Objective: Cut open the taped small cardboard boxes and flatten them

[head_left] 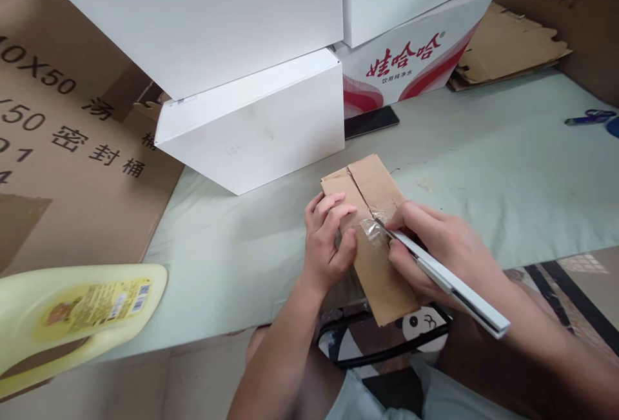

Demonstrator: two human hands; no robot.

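A small brown cardboard box (387,278) lies at the table's near edge, its lower end jutting out over my lap. Clear, crumpled tape (373,228) crosses the seam between its flaps. My left hand (331,236) grips the box along its left side, fingers curled over the top. In my right hand (435,246) is a white box cutter (449,284), its handle slanting back toward my wrist. The cutter's tip meets the tape at the seam; how deep the blade goes is hidden.
White boxes (285,126) are stacked behind, with a black phone (372,123) at their foot. A yellow bottle (97,304) stands left, before a large carton (72,149). Flattened cardboard (512,46) and purple scissors (590,117) lie right on the cloth-covered table (222,265).
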